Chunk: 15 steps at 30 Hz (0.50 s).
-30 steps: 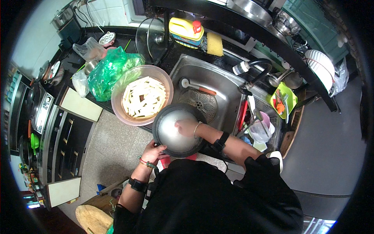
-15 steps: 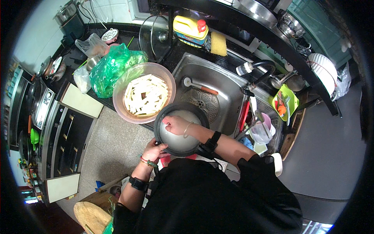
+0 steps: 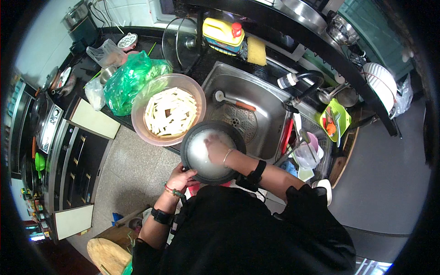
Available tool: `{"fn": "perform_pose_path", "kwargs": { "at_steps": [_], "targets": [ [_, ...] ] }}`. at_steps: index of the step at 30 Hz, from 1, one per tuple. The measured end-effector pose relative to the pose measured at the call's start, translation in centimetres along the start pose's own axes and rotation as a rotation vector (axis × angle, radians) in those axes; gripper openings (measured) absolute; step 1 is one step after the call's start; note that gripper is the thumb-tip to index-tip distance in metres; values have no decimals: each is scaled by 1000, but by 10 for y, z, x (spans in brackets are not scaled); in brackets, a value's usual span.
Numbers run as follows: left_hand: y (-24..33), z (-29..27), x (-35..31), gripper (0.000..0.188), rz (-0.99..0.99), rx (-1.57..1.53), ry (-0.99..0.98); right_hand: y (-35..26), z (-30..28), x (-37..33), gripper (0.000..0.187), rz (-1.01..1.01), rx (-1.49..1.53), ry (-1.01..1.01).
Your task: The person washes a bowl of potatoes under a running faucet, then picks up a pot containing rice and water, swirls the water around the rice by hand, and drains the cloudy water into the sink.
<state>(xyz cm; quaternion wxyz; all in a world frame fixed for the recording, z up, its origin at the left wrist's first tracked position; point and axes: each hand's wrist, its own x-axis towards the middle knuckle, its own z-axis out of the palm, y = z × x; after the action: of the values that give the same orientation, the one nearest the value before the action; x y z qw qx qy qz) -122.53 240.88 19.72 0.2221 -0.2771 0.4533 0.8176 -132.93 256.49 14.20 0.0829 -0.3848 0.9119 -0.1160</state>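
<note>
A dark round pot (image 3: 187, 161) holds cloudy white water (image 3: 199, 151), like rice-washing water, at the front edge of the sink. My left hand (image 3: 180, 178) grips its near-left rim, thumb on top and fingers beneath. Inside the pot, my right hand (image 3: 219, 150) reaches into the milky water; its fingertips are dipped and blurred, so their pose is unclear. What lies at the bottom is hidden by the cloudiness. Just left of the pot, a translucent pinkish basin (image 3: 138, 123) contains many pale cut strips (image 3: 169, 112) in water.
The steel sink (image 3: 270, 133) holds a brush with an orange handle (image 3: 243, 105). A black faucet (image 3: 307, 85) hangs over its right side. Green plastic bags (image 3: 133, 85) and a glass lid (image 3: 178, 43) stand behind the basin. A dish rack (image 3: 323, 158) sits at right.
My right hand has moved slightly right and nearer the pot's middle, going from a curled pose above the water to fingers dipped in it. My left hand keeps its hold on the rim.
</note>
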Motion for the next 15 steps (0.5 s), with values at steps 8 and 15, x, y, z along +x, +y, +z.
{"fn": "perform_pose_path", "kwargs": {
  "at_steps": [8,15],
  "targets": [
    [-1,-1,1,40,9,17,-8,-22,-14,-26,24,-259,277,-452],
    [1,0,-4,39,-3,29,12,-4,-39,-32,18,-241,340,-577]
  ]
}}
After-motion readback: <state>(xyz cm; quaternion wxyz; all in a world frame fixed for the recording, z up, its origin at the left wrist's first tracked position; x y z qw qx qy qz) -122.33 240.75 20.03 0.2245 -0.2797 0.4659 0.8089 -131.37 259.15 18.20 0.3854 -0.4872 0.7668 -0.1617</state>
